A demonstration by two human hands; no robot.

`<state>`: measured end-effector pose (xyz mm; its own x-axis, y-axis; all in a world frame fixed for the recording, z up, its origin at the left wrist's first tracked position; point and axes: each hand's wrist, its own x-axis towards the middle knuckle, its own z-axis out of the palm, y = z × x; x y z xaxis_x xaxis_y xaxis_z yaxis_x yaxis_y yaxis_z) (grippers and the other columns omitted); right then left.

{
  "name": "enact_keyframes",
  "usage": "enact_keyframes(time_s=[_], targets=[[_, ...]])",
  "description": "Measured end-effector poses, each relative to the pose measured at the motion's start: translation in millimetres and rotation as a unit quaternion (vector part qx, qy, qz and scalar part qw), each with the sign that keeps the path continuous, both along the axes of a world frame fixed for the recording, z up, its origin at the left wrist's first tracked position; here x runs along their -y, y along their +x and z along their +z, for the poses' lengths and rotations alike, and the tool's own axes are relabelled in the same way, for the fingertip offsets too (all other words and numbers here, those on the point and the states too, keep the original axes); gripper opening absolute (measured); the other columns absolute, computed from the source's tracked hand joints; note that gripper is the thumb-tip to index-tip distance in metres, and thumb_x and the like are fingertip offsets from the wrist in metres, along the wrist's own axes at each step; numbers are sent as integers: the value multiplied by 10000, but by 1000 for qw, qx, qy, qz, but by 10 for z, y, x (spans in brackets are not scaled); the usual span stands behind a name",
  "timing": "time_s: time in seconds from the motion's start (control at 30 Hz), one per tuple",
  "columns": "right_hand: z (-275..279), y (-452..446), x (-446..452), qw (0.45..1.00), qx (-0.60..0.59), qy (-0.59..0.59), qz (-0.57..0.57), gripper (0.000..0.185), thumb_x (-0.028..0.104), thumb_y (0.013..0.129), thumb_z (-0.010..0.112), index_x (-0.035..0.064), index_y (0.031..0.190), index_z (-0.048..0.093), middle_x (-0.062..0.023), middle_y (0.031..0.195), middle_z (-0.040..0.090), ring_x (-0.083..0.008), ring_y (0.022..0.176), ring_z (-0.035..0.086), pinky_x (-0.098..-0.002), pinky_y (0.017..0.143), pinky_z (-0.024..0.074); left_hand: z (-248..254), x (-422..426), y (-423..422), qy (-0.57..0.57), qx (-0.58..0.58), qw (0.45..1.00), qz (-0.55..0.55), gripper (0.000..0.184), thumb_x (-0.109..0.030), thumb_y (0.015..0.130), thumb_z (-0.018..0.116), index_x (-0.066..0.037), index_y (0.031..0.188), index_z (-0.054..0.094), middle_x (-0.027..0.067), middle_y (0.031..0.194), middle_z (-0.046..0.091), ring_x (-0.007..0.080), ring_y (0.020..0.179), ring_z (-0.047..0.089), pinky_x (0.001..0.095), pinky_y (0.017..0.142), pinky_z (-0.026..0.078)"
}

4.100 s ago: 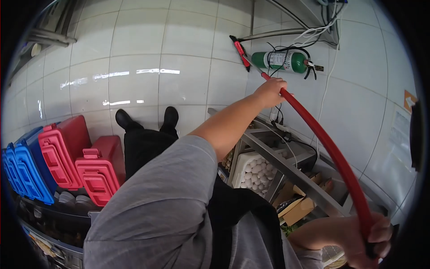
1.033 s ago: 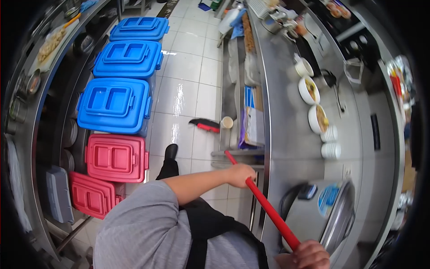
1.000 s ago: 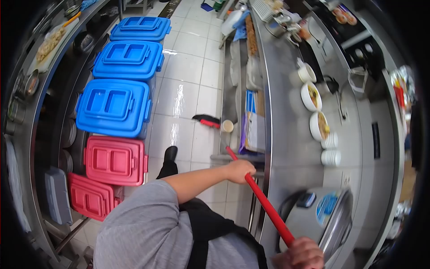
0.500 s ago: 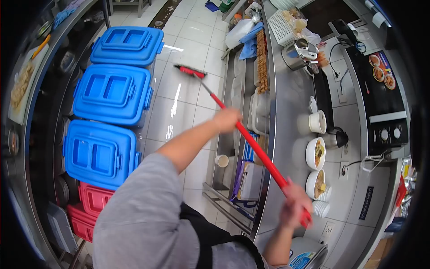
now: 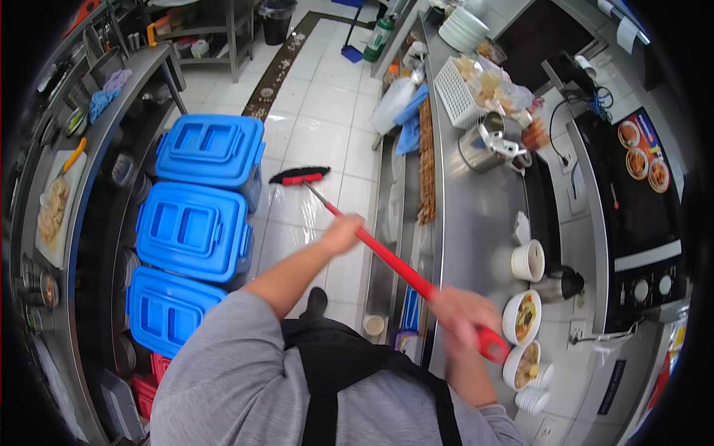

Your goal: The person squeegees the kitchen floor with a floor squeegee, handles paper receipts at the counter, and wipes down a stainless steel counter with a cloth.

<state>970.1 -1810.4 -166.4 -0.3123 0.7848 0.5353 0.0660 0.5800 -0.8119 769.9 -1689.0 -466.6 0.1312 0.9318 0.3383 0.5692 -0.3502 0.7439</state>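
My left hand is wrapped round the lower part of a long red handle. Near the top end of that handle, my right hand is closed, a little blurred. At its far end is a broom head, red with black bristles, on the white tiled floor just right of the blue bins. The handle slants from the broom head down to the right, passing over the edge of the steel counter.
Blue lidded bins line the left side. On the right, a steel counter holds a white basket, a metal pot and bowls of food. A blue dustpan and green extinguisher stand at the far end.
The view has moved forward along the aisle. The broom, near the counter's base a second ago, is now out on the floor beside the blue bins. Both hands have stayed on the handle.
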Motion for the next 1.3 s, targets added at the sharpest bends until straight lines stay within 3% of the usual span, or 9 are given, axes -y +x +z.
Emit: enact_keyframes(time_s=[0.1, 0.2, 0.3, 0.67, 0.77, 0.83, 1.0, 1.23, 1.3], targets=[[-353, -541, -843, 991, 25, 48, 126, 34, -8, 712, 567, -14, 684, 549, -124, 664, 594, -273, 582, 597, -312, 596, 495, 236, -716, -711, -49, -169, 982, 73, 294, -310, 761, 704, -36, 746, 602, 148, 812, 599, 349, 803, 571, 445, 720, 469], [383, -472, -1084, 989, 117, 48, 80, 119, 42, 763, 585, -9, 674, 524, -117, 649, 581, -284, 575, 586, -345, 587, 492, 658, -901, -745, -27, -63, 990, 125, 291, -307, 773, 699, -45, 742, 575, 139, 801, 581, 338, 807, 563, 437, 723, 462], [1037, -407, -1290, 955, -65, -52, 284, 224, 118, 833, 576, -14, 672, 494, -104, 572, 548, -266, 495, 538, -416, 550, 472, 1061, -607, -531, 62, 6, 996, 65, 259, -232, 821, 650, -59, 718, 487, 127, 720, 517, 333, 741, 529, 424, 669, 429], [-114, -1785, -3396, 975, 0, 34, 219, 92, -31, 789, 503, -27, 697, 495, -96, 629, 542, -245, 527, 536, -421, 586, 478, 126, -2934, -1887, 10, 84, 988, 127, 228, -118, 832, 623, -14, 695, 474, 157, 713, 504, 353, 721, 502, 414, 685, 412], [303, -1773, -3673, 986, 134, 58, 84, 155, 27, 826, 528, 0, 680, 483, -79, 584, 525, -230, 495, 517, -410, 578, 470, 435, -3423, -2013, 34, 50, 991, 120, 220, -120, 833, 625, -25, 696, 481, 138, 720, 518, 344, 737, 513, 409, 707, 417], [656, -1802, -3859, 986, -72, -52, 139, 253, 118, 862, 555, 28, 646, 459, -63, 526, 489, -221, 456, 480, -395, 549, 445, 641, -3497, -1849, 51, 21, 994, 99, 215, -119, 833, 625, -31, 697, 484, 127, 724, 526, 337, 747, 518, 405, 714, 420], [497, -1983, -4550, 984, -103, -90, 111, 315, 182, 877, 562, 37, 626, 439, -59, 491, 458, -214, 425, 436, -381, 521, 408, 391, -4066, -1765, -13, 115, 993, -16, 213, -117, 817, 638, -41, 698, 478, 119, 731, 533, 327, 758, 515, 405, 701, 418], [-717, -2141, -5306, 994, 60, -55, 71, 121, 16, 836, 516, -6, 717, 520, -119, 760, 621, -322, 856, 645, -466, 854, 466, -138, -5421, -2765, -123, -199, 972, 7, 292, -199, 776, 682, -125, 1021, 543, 115, 1156, 558, 337, 1090, 505, 425, 930, 411], [-685, -1950, -5171, 993, 65, -81, 47, 89, 5, 829, 537, -5, 741, 542, -129, 820, 646, -350, 981, 643, -494, 943, 437, 23, -5462, -2742, 26, -329, 944, 0, 288, -249, 776, 675, -172, 1031, 564, 102, 1186, 550, 317, 1112, 499, 446, 933, 404]])
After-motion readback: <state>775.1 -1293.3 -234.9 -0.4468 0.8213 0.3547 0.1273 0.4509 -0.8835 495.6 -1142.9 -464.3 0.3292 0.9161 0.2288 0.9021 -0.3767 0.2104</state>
